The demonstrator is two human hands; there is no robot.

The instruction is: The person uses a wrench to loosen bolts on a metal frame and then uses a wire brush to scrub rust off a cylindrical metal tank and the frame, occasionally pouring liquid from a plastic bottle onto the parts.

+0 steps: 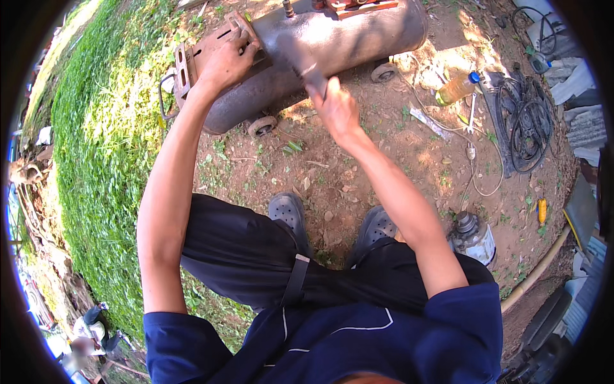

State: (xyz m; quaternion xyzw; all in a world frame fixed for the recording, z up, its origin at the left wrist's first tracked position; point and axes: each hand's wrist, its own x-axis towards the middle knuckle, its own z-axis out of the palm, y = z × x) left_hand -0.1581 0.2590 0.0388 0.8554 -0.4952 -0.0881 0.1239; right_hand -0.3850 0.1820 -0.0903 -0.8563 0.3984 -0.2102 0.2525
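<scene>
A rusty cylindrical metal tank (345,43) lies on its side on small wheels in front of me. At its left end, a rusty slotted metal bracket (206,55) is fixed or resting on top; I cannot tell which. My left hand (235,60) rests on the bracket's right part, fingers bent over its edge. My right hand (338,108) grips the handle of a flat, blurred tool (312,72), possibly a scraper or brush, held over the tank just right of the bracket. Part of a reddish metal fitting (362,6) shows at the tank's top.
Right of the tank are a bottle of yellowish liquid (455,90), a wrench (472,113), a thin cable (484,192) and coiled black hoses or cables (525,127). A metal-topped container (472,237) stands by my right knee. Grass (96,192) lies left; a person (93,331) sits far off, lower left.
</scene>
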